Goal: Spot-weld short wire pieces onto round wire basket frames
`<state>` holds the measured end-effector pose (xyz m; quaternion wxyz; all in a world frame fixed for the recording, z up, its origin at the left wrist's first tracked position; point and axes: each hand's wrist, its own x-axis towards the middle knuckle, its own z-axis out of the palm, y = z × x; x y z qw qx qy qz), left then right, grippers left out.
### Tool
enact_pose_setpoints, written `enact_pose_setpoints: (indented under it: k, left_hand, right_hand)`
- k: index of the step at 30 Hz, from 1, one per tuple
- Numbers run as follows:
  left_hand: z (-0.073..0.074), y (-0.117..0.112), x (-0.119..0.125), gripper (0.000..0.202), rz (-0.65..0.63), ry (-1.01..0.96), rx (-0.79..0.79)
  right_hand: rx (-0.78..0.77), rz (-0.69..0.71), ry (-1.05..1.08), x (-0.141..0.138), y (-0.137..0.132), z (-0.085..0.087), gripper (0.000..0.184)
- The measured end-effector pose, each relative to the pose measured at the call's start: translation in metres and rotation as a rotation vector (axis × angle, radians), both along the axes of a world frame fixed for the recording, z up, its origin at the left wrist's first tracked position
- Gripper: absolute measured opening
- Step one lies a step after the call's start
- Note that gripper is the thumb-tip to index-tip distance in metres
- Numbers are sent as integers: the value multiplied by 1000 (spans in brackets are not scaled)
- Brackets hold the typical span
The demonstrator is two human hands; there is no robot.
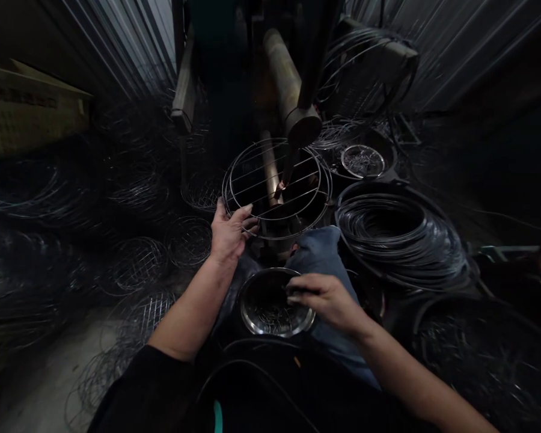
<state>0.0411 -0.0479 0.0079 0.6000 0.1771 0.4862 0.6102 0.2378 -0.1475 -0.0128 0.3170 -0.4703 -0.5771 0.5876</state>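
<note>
My left hand grips the near left rim of a round wire rack, thumb on top and fingers curled under. The rack has two wire rings with straight cross wires, and lies between the welding machine's upper arm and lower rod. A copper-coloured tip meets the rack near its middle. Over the right side of a shiny metal bowl is my right hand, fingers pinched together; whatever they hold is too dark to name. Small wire pieces lie in the bowl.
A big coil of wire sits at the right, with a second metal dish of small pieces behind it. Finished-looking wire racks and wire rings are heaped at the left. A dark container stands at the lower right.
</note>
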Motion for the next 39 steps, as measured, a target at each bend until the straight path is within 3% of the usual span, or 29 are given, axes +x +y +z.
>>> enact_pose_setpoints:
  k: [3, 8, 11, 14, 16, 21, 24, 29, 35, 39]
  left_hand:
    - [0, 0, 2, 93, 23, -26, -27]
    - [-4, 3, 7, 97, 42, -50, -57]
    - [-7, 9, 8, 101, 1, -59, -72]
    - [-5, 12, 8, 100, -18, -48, -63]
    - [-3, 14, 7, 99, -19, -39, -55]
    - [1, 16, 7, 97, 2, -22, -32]
    - [0, 19, 6, 98, 13, -21, -44]
    - [3, 24, 4, 101, 54, 9, -48]
    - [9, 28, 6, 101, 88, 59, -1]
    - [11, 29, 6, 101, 79, 63, -5]
  right_hand:
    - [5, 33, -146, -3, -16, -21, 14]
    - [-219, 21, -182, -3, -16, -39, 17]
    - [-105, 32, -290, -1, -21, -41, 12]
    - [64, 65, -388, 0, -23, -38, 22]
    - [74, 18, -324, 0, -15, -31, 23]
    - [98, -424, 111, -12, 43, 2, 22]
    - [119, -550, 238, -27, 78, 20, 24]
    - [80, -519, 200, -44, 97, 23, 24]
    - [207, -543, -8, -47, 102, 12, 18]
    - [189, -520, -6, -52, 108, 17, 14]
